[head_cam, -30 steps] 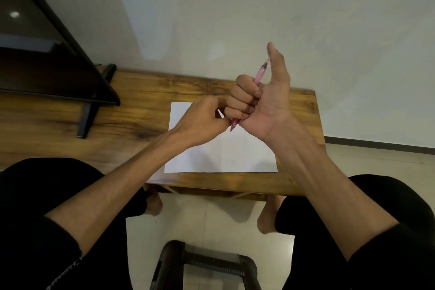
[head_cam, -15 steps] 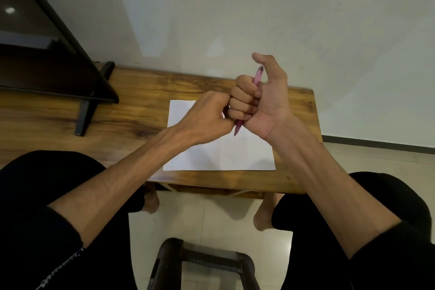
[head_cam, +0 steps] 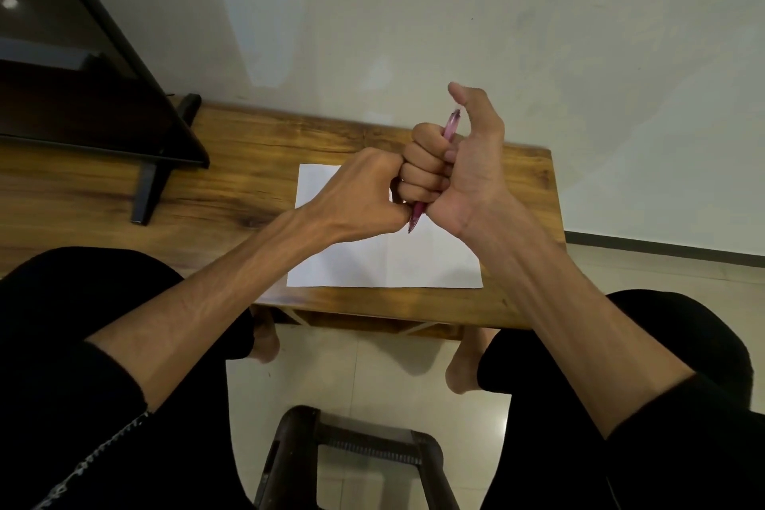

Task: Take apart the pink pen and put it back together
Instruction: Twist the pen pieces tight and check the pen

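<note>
The pink pen (head_cam: 449, 128) stands nearly upright in the fist of my right hand (head_cam: 459, 170), above the white sheet of paper (head_cam: 385, 261). Its top end sticks out beside my raised thumb, and its dark pink tip pokes out below the fist. My left hand (head_cam: 364, 195) is closed and pressed against the right fist, its fingertips at the pen's lower end. Whether those fingers grip the tip is hidden. The middle of the pen is covered by my fingers.
The paper lies on a wooden table (head_cam: 232, 178) set against a pale wall. A dark monitor (head_cam: 62, 66) on a black stand occupies the table's left part. A dark stool (head_cam: 352, 455) stands on the tiled floor between my knees.
My left hand has closed in against the right fist at the pen's lower end. My right thumb, straight up a second ago, has bent over the pen's top and lifted again.
</note>
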